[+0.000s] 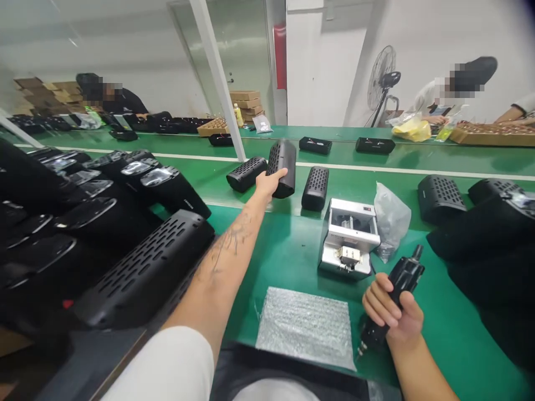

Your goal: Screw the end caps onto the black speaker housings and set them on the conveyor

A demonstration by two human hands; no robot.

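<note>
My left hand reaches far forward, closed around a black speaker housing that it holds tilted over the green bench. Slotted housings stand on either side: one black case to its left, another slotted case to its right. In my right hand is a black electric screwdriver, gripped around its body with the bit pointing down and left. A sheet of bubble wrap lies flat in front of me. Just beyond it sits a silver screw feeder.
Many black housings crowd the left side, and more cases stand at the right. A clear plastic bag leans by the feeder. A white post rises ahead. Across the line, two people work near a floor fan.
</note>
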